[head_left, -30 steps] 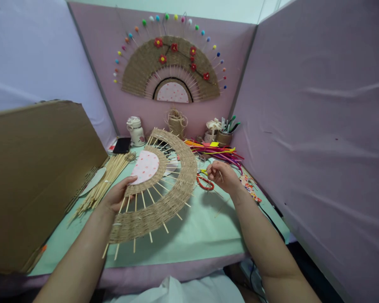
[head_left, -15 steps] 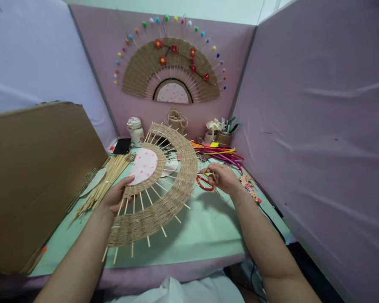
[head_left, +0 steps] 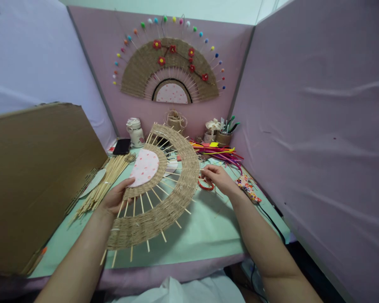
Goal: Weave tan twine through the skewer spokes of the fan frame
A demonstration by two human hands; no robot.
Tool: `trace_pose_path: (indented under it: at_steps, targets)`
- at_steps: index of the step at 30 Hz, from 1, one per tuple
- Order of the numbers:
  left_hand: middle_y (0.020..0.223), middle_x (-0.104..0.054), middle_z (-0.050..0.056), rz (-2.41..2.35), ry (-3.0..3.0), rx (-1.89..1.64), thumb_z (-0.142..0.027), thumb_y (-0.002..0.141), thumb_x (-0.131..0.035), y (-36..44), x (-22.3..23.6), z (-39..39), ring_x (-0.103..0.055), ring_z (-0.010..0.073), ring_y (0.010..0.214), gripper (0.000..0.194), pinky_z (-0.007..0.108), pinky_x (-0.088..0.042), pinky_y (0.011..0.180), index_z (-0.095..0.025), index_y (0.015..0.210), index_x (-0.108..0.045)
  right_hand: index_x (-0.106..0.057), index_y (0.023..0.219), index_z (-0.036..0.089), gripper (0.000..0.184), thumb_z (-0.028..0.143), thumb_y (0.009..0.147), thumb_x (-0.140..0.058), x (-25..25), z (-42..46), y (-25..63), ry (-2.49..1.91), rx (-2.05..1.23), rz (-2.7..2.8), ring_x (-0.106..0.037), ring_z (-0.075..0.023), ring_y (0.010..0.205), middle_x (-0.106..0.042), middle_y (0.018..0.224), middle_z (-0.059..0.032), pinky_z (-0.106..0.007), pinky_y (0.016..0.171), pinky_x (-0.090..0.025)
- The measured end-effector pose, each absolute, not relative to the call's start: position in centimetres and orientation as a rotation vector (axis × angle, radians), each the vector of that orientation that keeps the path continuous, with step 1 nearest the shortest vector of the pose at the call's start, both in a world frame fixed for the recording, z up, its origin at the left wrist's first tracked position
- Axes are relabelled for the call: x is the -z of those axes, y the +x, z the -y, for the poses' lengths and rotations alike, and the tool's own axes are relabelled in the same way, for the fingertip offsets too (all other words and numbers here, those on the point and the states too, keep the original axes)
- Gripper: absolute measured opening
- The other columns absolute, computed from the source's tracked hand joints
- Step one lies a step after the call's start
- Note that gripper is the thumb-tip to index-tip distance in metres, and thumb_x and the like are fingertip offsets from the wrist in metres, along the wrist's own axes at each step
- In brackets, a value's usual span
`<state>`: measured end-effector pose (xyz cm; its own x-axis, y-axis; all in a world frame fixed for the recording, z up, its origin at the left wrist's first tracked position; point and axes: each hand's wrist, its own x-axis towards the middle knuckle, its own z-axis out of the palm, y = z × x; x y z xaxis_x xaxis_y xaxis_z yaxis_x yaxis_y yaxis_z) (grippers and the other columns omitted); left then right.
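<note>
My left hand [head_left: 118, 195] grips a half-round woven fan [head_left: 189, 176] by its lower inner corner, thumb on top. The fan is tilted above the table, with thin wooden sticks radiating through its twine bands and a pink spotted half-disc [head_left: 144, 167] at its centre. At the fan's right edge, my right hand [head_left: 219, 176] is closed in a pinch by a stick tip. Whether it holds the tip or a loose fibre, I cannot tell. Just below those fingers show the red handles of scissors [head_left: 206, 185], their blades hidden.
A finished fan [head_left: 135, 67] with red flowers and pompoms hangs on the back panel. Wooden sticks [head_left: 110, 181], a phone [head_left: 122, 146] and a bottle [head_left: 135, 132] lie left. Pipe cleaners [head_left: 221, 151], a pen pot [head_left: 224, 138] and a flowered pouch [head_left: 249, 188] stand right; cardboard [head_left: 44, 181] leans left.
My right hand has moved slightly left to the fan's edge, its fingers now pinched there. Loose fibres seen at its fingers before are no longer visible there. The fan has shifted slightly right.
</note>
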<state>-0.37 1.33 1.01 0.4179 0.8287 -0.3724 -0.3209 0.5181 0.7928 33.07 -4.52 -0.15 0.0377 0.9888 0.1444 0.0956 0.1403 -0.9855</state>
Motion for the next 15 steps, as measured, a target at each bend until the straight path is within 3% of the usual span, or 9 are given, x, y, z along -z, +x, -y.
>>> trace_pose_path:
  at_steps: [4,9,15]
  targets:
    - [0.052,-0.067,0.011,-0.875,0.697,-0.773,-0.012,0.087,-0.040,-0.33,-1.08,-1.29,-0.058,0.0170,0.032,0.037,0.019,-0.044,0.027,0.000,0.119,-0.055,-0.057,0.065,0.018,0.024,0.039,0.079,-0.056,0.53,4.37,32.72,-1.255,-0.734,1.452,-0.038,-0.0087,0.048,-0.048,0.053,0.0036,-0.022,0.048,-0.030]
    - [0.054,-0.068,0.010,-0.896,0.694,-0.806,-0.011,0.086,-0.042,-0.24,-1.21,-1.36,-0.059,0.0170,0.034,0.034,0.018,-0.044,0.026,-0.002,0.115,-0.056,-0.061,0.070,0.020,0.022,0.036,0.082,-0.053,0.61,4.52,32.66,-1.325,-0.307,1.563,-0.044,-0.0123,0.057,-0.054,0.061,0.0005,-0.025,0.056,-0.033]
    - [0.053,-0.067,0.008,-0.908,0.695,-0.791,-0.010,0.084,-0.044,-0.23,-1.04,-1.50,-0.058,0.0155,0.032,0.030,0.018,-0.044,0.026,-0.003,0.110,-0.059,-0.060,0.071,0.019,0.025,0.038,0.085,-0.051,0.52,4.69,32.78,-1.309,-0.154,1.606,-0.047,-0.0134,0.060,-0.057,0.065,-0.0009,-0.026,0.060,-0.035]
